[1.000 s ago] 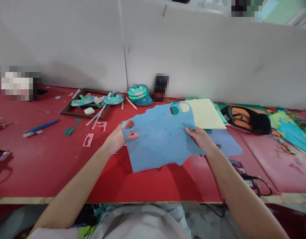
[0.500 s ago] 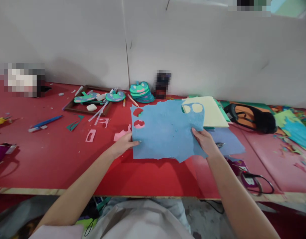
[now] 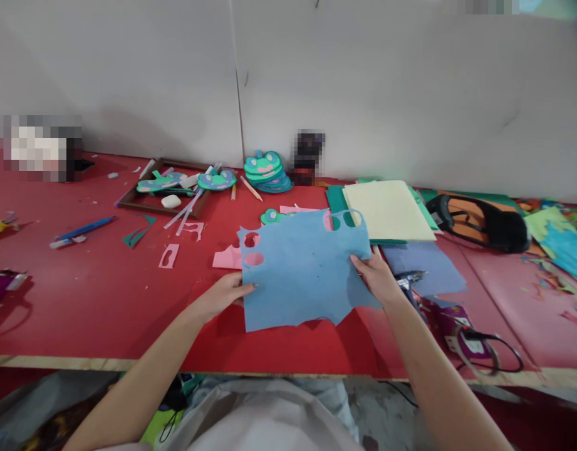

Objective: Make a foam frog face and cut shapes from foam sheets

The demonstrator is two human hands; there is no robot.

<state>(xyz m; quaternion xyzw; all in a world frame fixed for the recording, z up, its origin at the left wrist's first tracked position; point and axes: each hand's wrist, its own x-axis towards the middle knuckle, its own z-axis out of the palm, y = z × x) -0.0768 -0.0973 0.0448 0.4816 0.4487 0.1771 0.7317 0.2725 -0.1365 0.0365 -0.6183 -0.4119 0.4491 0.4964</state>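
Blue sheet (image 3: 302, 269) spans the gap between your hands, over the red table (image 3: 279, 357); whether its near edge touches the tabletop is hard to tell. Your left hand (image 3: 229, 291) pinches its left edge, thumb on top, and your right hand (image 3: 375, 272) grips the right edge. The likeliest trouble is tearing: the rims around the cut-out holes at both upper corners are narrow, so an uneven pull could split them. The sheet also partly covers a pink piece (image 3: 226, 258) and a green frog-like piece (image 3: 272, 217), which a low sweep might drag along. Shifting your right hand outward could knock the metal-tipped tool (image 3: 413, 277) just beside it.
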